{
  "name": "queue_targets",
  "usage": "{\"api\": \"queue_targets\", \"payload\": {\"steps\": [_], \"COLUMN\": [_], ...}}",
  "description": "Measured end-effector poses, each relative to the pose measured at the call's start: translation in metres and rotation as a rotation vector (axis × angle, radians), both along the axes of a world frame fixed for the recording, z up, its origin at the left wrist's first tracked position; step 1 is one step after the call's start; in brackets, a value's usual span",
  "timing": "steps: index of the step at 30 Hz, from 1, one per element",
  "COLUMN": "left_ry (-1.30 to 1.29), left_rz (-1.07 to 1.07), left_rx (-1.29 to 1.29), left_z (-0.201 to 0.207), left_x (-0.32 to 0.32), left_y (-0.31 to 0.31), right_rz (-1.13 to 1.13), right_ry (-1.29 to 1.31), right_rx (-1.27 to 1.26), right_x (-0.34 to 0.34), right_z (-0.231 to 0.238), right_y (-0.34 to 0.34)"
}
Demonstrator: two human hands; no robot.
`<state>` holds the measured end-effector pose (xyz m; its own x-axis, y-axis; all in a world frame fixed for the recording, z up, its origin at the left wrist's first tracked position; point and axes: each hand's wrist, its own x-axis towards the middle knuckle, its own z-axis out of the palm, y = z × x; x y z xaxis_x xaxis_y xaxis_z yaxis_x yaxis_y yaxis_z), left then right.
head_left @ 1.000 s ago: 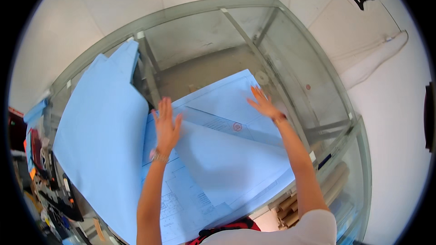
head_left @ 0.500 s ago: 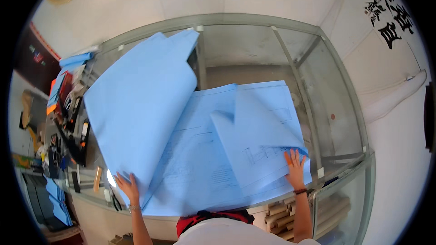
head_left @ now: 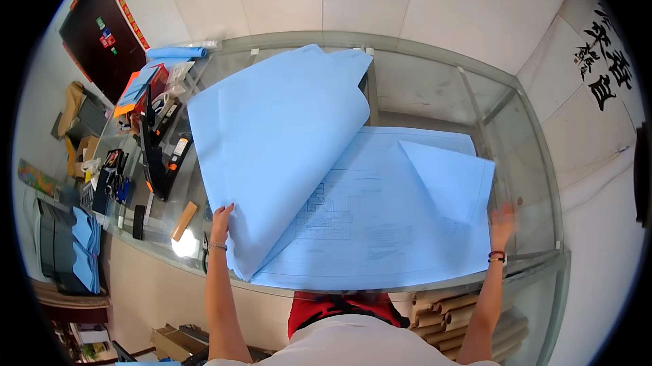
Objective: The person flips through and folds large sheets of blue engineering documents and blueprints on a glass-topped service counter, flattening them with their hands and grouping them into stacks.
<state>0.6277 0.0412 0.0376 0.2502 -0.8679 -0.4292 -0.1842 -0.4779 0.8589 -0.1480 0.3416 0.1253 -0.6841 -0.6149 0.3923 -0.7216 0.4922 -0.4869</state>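
Note:
A stack of large blue drawing sheets (head_left: 380, 244) with fine printed lines lies on a glass-topped counter. Its left part is folded over as a broad plain blue flap (head_left: 272, 135). My left hand (head_left: 221, 223) is closed at the near left edge of this flap, thumb toward the paper and fingertips partly hidden. At the right, the top sheet's turned-back corner (head_left: 455, 179) stands up with its plain side showing. Just beyond the stack's right edge is my right hand (head_left: 502, 222), blurred, fingers stretched out and holding nothing visible.
On the counter's left lie a long black stapler (head_left: 155, 155), a tan wooden strip (head_left: 184, 222) and a blue roll (head_left: 180, 53). Cardboard tubes (head_left: 448, 318) fill a shelf below right. The glass counter (head_left: 407, 84) has a metal frame.
My left hand has gone from spread fingers to closed at the flap's edge. My right hand has left the turned-back corner, which has swung rightward. The whole view has shifted.

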Motion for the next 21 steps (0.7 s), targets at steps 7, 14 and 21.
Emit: {"api": "queue_targets", "payload": {"steps": [7, 14, 21], "left_ry": [0.304, 0.104, -0.11], "left_rz": [0.02, 0.016, -0.383], "left_rx": [-0.019, -0.277, -0.833], "left_z": [-0.008, -0.004, 0.093], "left_x": [-0.023, -0.052, -0.107], "left_y": [-0.093, -0.131, -0.098], "right_rz": [0.012, 0.006, -0.014], "right_ry": [-0.416, -0.396, -0.483], "right_rx": [-0.002, 0.037, -0.053], "right_x": [0.118, 0.199, 0.218], "right_z": [-0.038, -0.009, -0.011], "right_y": [0.047, 0.093, 0.105]}}
